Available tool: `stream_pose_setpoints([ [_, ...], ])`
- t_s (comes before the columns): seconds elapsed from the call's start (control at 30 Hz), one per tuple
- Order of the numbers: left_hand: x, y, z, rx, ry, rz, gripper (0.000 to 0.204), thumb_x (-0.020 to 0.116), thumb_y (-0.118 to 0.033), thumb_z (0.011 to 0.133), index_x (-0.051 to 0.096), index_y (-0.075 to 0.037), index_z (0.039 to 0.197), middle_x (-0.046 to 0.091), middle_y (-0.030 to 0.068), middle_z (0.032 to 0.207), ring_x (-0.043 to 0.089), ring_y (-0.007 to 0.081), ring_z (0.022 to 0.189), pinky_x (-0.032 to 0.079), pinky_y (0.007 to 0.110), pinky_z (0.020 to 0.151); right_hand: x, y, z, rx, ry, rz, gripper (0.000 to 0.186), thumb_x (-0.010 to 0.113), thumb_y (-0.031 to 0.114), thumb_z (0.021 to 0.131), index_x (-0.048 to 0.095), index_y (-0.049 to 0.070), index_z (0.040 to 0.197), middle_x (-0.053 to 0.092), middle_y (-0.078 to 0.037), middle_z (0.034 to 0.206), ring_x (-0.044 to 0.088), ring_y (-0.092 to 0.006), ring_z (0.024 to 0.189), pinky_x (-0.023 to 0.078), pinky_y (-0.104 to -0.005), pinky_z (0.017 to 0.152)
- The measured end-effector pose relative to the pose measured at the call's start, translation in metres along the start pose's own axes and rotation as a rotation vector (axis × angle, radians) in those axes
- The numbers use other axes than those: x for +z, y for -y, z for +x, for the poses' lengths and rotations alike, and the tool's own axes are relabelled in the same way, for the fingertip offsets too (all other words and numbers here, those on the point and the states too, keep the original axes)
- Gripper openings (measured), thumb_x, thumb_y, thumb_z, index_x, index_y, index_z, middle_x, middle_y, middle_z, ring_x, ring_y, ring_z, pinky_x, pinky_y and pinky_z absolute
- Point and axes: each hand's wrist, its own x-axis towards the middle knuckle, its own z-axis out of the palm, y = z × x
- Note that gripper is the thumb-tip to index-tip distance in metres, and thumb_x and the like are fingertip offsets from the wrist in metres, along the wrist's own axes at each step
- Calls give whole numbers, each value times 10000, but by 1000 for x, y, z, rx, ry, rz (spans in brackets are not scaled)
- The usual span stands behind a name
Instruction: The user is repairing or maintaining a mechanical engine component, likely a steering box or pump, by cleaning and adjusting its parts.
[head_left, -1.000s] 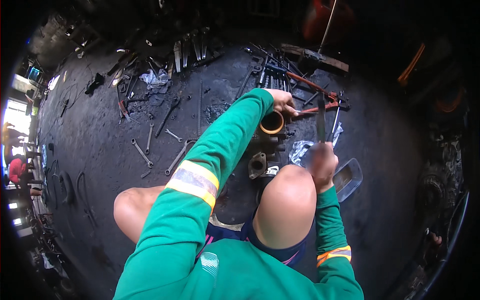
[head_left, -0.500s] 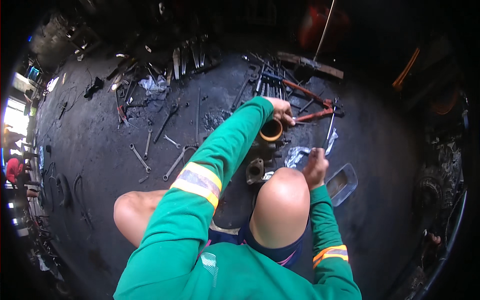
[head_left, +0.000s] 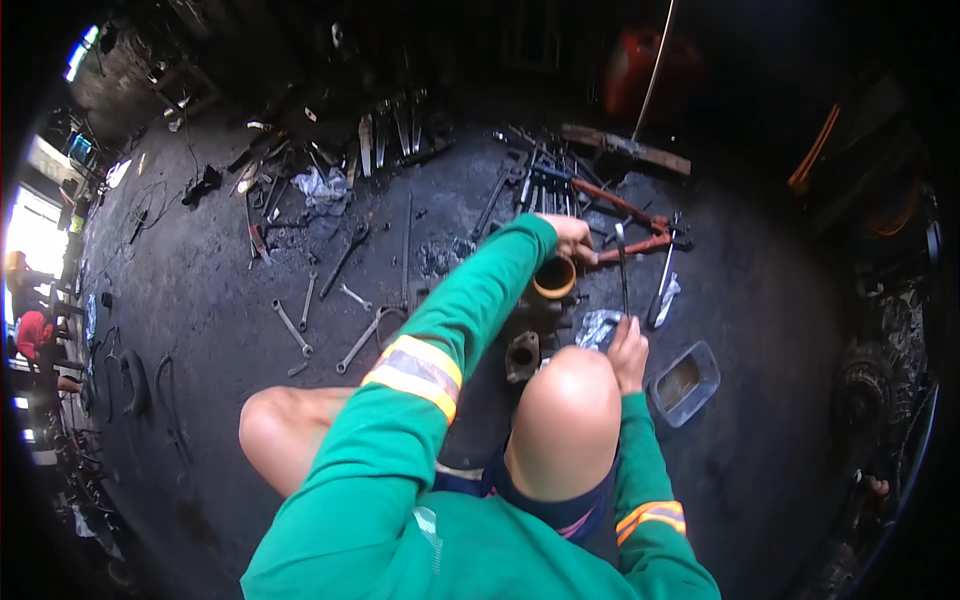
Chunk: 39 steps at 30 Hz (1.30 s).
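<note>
My left hand is bent over the far edge of an upright cylindrical metal part with an orange-yellow rim. Its fingers are closed and point down; whatever they pinch is too small or hidden to make out. A slim tool with a dark shaft and bright metal head rises from my closed right hand, beside my right knee. Between the hands and the knee, a dark metal assembly with a flanged opening sits on the floor, partly covered by the knee.
Red-handled bolt cutters and a screwdriver lie beyond my hands. A grey plastic tub stands at right, near crumpled foil-like material. Several wrenches lie left; a wooden bar is farther off.
The right hand has turned, and its tool now shows upright with the bright head away from me. My left hand stays at the cylindrical part. The whole view has shifted slightly.
</note>
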Motion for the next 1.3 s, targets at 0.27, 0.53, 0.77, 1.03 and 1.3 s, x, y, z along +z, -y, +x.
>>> stream_pose_setpoints([
  [0.27, 4, 6, -9, -19, 16, -94, 477, 636, -465, 963, 722, -29, 1135, 743, 169, 1011, 701, 320, 967, 512, 408, 876, -17, -3, -5, -315, -283, 749, 353, 429, 249, 1076, 522, -37, 891, 535, -171, 633, 522, -334, 531, 370, -409, 482],
  [0.53, 4, 8, -32, -87, 29, 73, 397, 663, -395, 949, 746, -36, 1099, 747, 167, 1048, 701, 334, 995, 527, 421, 890, 24, -18, -22, 41, 22, 127, 421, 418, 297, 1076, 617, -49, 941, 610, -353, 791, 592, -561, 790, 424, -612, 647],
  [0.77, 10, 31, -45, -109, -289, -357, 380, 557, -308, 1047, 706, 41, 1083, 768, 102, 1004, 713, 179, 930, 533, 339, 874, 44, -81, -7, 122, -67, 162, 499, 430, 350, 1064, 645, -100, 1032, 639, -375, 944, 601, -550, 946, 448, -590, 801],
  [1.03, 12, 30, -39, -175, -245, -429, 400, 551, -328, 1054, 686, 44, 1110, 762, 81, 986, 693, 138, 909, 524, 289, 839, 39, -58, 53, -172, -161, 137, 623, 643, 250, 978, 405, -86, 1446, 419, -314, 1489, 396, -447, 1397, 321, -463, 1166],
  [1.3, 14, 31, -42, -237, -352, -427, 391, 546, -305, 1050, 719, 46, 1063, 749, 110, 873, 679, 172, 814, 528, 329, 796, 17, 42, 129, -637, 441, -47, 277, 609, 262, 977, 631, 28, 1122, 601, -191, 1046, 593, -376, 1065, 453, -488, 938],
])
